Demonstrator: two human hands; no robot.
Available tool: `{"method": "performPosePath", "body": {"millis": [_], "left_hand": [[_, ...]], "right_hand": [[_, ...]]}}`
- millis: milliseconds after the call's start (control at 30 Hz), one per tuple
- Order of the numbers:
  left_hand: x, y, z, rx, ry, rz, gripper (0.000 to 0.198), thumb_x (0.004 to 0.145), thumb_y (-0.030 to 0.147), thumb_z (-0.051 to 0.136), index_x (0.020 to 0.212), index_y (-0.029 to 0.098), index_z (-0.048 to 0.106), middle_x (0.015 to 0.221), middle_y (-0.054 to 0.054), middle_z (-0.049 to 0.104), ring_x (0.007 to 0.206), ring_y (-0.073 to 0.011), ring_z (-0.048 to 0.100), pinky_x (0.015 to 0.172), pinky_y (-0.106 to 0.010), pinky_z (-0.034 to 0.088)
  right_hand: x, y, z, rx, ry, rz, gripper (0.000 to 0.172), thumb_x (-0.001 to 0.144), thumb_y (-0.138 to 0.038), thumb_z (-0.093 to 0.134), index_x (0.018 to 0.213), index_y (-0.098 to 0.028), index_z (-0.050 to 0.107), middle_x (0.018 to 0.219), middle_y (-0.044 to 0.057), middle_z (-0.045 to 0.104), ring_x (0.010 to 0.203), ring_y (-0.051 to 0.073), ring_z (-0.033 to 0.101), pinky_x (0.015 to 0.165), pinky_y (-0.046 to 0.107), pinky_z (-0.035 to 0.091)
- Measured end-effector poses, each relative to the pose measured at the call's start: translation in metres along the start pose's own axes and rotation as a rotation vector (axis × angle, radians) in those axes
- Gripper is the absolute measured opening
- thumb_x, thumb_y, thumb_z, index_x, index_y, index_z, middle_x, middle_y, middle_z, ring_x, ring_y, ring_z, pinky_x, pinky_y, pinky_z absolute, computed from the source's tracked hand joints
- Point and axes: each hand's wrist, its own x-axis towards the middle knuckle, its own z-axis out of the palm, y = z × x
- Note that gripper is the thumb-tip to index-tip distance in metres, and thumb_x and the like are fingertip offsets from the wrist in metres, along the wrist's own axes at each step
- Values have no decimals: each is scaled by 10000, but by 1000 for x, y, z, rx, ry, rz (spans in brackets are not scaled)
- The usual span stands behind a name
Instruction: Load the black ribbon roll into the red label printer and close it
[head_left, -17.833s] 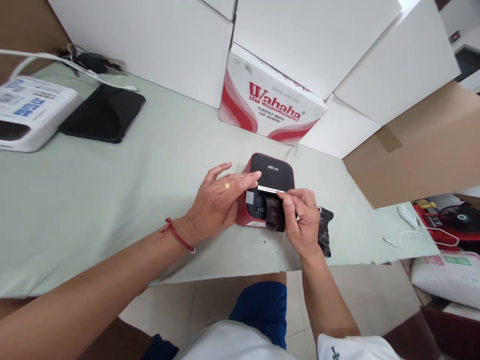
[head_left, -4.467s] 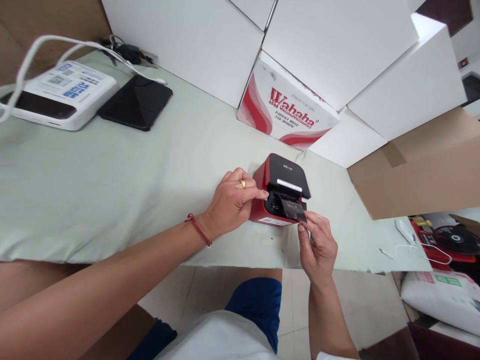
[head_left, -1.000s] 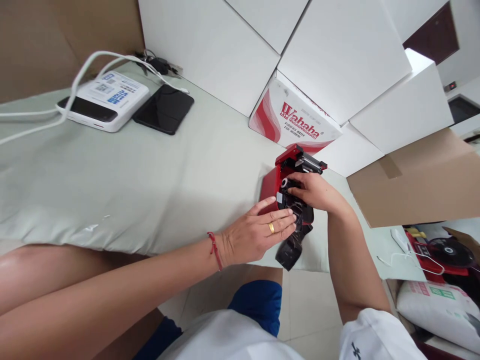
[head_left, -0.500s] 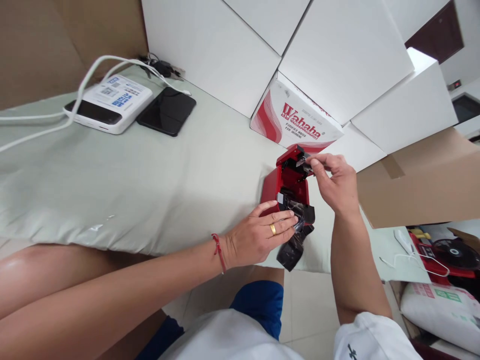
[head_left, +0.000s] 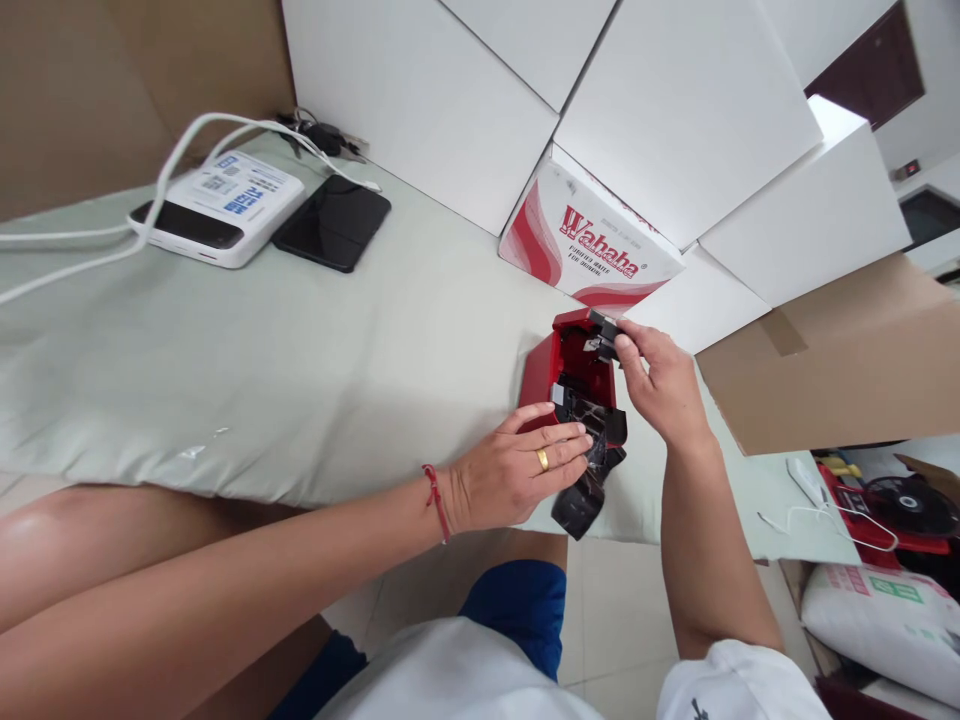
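Observation:
A red box-shaped device [head_left: 538,375] with black inner parts stands on the cloth-covered table, its lid raised. My left hand [head_left: 523,470], with a gold ring, lies over the device's black front part [head_left: 579,508], fingers stretched and slightly apart. Between the thumb and fingers of my right hand [head_left: 660,378] is the black edge of the raised lid [head_left: 604,335]. Clear film-like material shows beside my left fingertips.
Behind the device stands a Wahaha carton [head_left: 592,240] against white boxes [head_left: 675,110]. A black phone [head_left: 334,222] and a white power bank [head_left: 225,205] with cables lie at the left. A brown carton [head_left: 832,350] is at the right.
The lid has tilted down and toward the device's body, with my right hand moving slightly down along with it. My left hand has barely moved.

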Motion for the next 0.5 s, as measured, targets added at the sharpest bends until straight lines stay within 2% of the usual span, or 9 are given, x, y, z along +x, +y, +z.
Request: {"method": "performPosePath", "body": {"millis": [200, 367, 500], "left_hand": [[1, 0, 0, -22, 19, -7, 287, 987, 53, 560, 1188, 178, 721, 1354, -71, 787, 1345, -198, 698, 1318, -472, 383], [1, 0, -1, -41, 4, -22, 300, 987, 47, 560, 1204, 189, 711, 1344, -59, 793, 1345, -192, 698, 1320, -456, 379], [4, -6, -6, -71, 10, -69, 414, 980, 57, 544, 1352, 205, 651, 1376, -84, 775, 1392, -201, 667, 1315, -447, 386]], "right_hand": [[-38, -13, -2, -6, -14, -71, 402, 1088, -448, 523, 1312, -200, 745, 1297, 146, 759, 1200, 309, 670, 1052, 515, 546], [-59, -15, 7, 88, -2, -45, 364, 1098, -416, 509, 1246, -229, 784, 1214, 133, 754, 1136, 277, 678, 995, 484, 574], [-64, -20, 13, 111, 15, -19, 367, 1103, -413, 499, 1229, -238, 796, 1185, 124, 753, 1112, 269, 680, 972, 473, 581]]}}
